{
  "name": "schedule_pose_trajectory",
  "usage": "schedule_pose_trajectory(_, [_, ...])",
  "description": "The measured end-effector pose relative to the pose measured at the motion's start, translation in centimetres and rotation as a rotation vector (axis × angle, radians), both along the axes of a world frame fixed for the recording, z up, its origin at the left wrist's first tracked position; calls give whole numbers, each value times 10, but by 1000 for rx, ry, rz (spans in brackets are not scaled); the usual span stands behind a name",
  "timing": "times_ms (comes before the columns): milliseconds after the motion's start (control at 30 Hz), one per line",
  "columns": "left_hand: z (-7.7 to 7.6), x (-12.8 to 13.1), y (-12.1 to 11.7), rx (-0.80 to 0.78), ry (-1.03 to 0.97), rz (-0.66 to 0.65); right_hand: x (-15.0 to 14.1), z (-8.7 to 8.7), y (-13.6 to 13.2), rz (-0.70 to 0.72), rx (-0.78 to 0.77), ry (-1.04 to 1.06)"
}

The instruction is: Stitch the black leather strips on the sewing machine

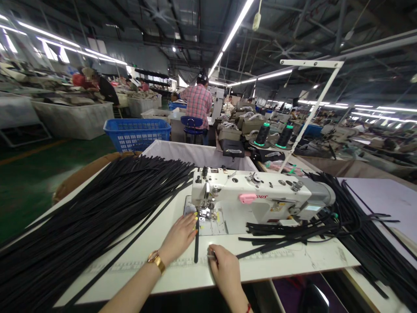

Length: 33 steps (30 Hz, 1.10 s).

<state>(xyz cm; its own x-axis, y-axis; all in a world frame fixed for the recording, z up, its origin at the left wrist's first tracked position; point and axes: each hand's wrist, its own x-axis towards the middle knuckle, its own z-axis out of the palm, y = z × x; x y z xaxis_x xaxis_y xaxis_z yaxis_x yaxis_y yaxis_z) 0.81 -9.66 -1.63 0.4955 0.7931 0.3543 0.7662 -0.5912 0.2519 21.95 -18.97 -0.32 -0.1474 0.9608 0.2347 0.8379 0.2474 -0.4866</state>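
Note:
A white sewing machine (pixel 234 195) stands on the table, and a short black strap (pixel 196 245) runs from under its presser foot toward me. My left hand (pixel 180 237) lies flat to the left of the strap, fingers stretched out and fingertips at its edge close to the needle area. My right hand (pixel 225 266) is closed near the table's front edge, right of the strap. A small metal tool (pixel 211 253) pokes out between its thumb and fingers; most of it is hidden.
Long black straps (pixel 107 204) cover the table's left side. More straps (pixel 355 217) pile up at the right. Two black thread cones (pixel 262 134) stand behind the machine. Beyond are a blue basket (pixel 137 130) and a seated person in a plaid shirt (pixel 198 102).

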Motion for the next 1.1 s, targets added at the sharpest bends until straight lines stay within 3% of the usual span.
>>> schedule_pose_trajectory(533, [-6, 0, 3, -17, 12, 2, -3, 9, -3, -5, -48, 9])
schedule_pose_trajectory(767, [-10, -1, 6, 15, 48, -5, -2, 2, -1, 4, -51, 13])
schedule_pose_trajectory(1100, [-3, -1, 5, 0, 4, -14, -1, -1, 1, 4, -62, -25])
